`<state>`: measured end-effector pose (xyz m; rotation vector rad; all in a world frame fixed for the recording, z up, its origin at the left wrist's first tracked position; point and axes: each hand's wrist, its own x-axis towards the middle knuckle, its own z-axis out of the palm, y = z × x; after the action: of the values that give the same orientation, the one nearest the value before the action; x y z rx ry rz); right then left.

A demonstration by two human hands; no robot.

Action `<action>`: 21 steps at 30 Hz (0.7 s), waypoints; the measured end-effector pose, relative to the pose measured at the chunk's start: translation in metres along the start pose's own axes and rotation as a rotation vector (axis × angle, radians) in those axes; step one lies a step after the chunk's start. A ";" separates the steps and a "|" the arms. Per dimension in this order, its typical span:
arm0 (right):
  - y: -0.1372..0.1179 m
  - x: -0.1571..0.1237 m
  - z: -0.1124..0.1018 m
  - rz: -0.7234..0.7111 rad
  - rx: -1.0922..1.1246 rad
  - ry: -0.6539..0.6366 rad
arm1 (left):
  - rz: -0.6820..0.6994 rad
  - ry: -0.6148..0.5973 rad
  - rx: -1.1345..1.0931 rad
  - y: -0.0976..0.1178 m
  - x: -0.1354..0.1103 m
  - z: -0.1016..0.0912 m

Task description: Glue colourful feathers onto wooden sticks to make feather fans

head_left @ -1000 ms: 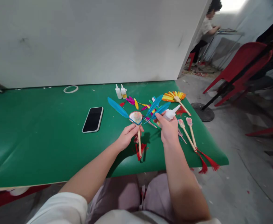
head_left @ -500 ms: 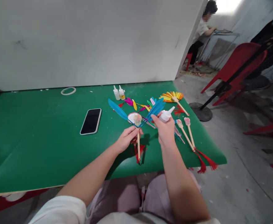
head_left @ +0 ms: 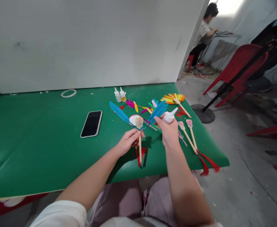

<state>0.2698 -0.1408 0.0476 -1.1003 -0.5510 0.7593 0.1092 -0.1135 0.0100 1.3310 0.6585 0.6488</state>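
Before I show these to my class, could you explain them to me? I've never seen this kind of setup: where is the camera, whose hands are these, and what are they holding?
There is no machine here, just one person's bare hands. Every picture comes from a single camera worn on that person's head, looking forward and down.

The left hand grips a wooden-handled stick just below its rounded head; a blue feather slants up to the left from there. The right hand holds a white nozzle bottle, its thumb at more blue feathers.

On the green tabletop lie a smartphone, a white ring, loose coloured feathers, a yellow-orange feather fan and two tasselled wooden sticks. Two more nozzle bottles stand farther back.
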 end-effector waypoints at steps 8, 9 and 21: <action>0.002 0.001 0.000 0.002 -0.007 0.018 | 0.008 -0.010 -0.006 -0.001 0.000 -0.001; 0.003 0.002 -0.001 -0.008 0.000 0.026 | 0.008 -0.009 -0.004 -0.001 0.000 -0.001; 0.004 0.001 -0.001 -0.014 -0.006 0.033 | -0.020 -0.028 0.033 0.001 0.000 0.000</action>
<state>0.2703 -0.1396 0.0436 -1.1121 -0.5332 0.7267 0.1091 -0.1135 0.0114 1.3601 0.6619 0.6047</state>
